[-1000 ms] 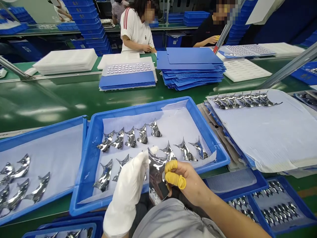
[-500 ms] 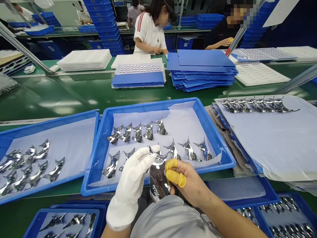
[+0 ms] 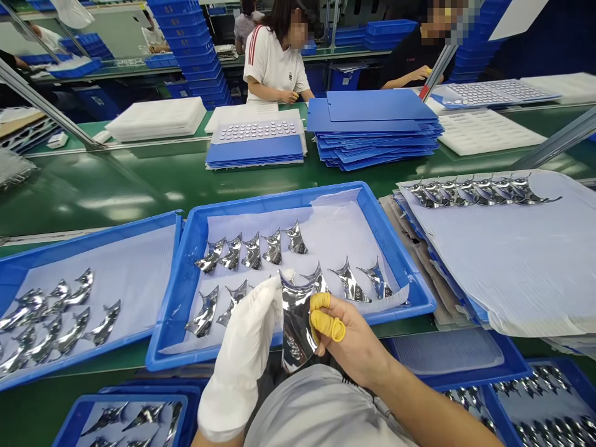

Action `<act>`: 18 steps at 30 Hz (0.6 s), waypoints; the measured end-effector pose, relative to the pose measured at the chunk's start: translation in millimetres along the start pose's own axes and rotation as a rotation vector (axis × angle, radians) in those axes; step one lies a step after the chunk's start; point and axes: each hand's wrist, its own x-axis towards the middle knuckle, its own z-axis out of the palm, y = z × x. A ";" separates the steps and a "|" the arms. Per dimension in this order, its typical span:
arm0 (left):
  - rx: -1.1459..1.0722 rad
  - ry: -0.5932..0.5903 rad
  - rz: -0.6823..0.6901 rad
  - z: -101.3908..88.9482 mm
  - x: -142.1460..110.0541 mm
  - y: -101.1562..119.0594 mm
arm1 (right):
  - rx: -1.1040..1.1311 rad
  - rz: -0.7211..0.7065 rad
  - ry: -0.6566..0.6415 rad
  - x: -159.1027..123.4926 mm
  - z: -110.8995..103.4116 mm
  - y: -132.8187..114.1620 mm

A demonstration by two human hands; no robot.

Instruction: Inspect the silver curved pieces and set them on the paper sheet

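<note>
Across the green bench there's a messy stack of flat blue plastic sheets (image 3: 372, 127) right beside a lower pile with a pale sheet of small round silvery buttons (image 3: 258, 130) on top — and a thick stack of white foam sheets (image 3: 157, 118) sits off to the left of those. Behind all that you've got a person in a white shirt with red shoulder stripes (image 3: 274, 62), plus another in a black top (image 3: 407, 62) over on the right — and a tall tower of nested blue plastic crates (image 3: 189, 49) further back.
</note>
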 end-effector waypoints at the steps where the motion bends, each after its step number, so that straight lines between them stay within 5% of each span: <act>1: 0.044 0.017 -0.025 -6.0 -2.9 -7.1 | -0.015 -0.022 0.009 -0.1 -1.3 -0.8; 5: 0.104 -0.016 -0.157 -15.8 -12.9 -10.8 | -0.087 -0.081 0.034 0.5 -6.5 -3.1; 12: -0.106 -0.157 -0.121 13.7 -3.2 28.4 | -0.113 -0.092 -0.003 5.2 -6.5 -4.3; 18: -0.126 -0.040 -0.088 6.6 2.3 4.6 | -0.111 -0.091 0.021 7.9 -9.4 -4.7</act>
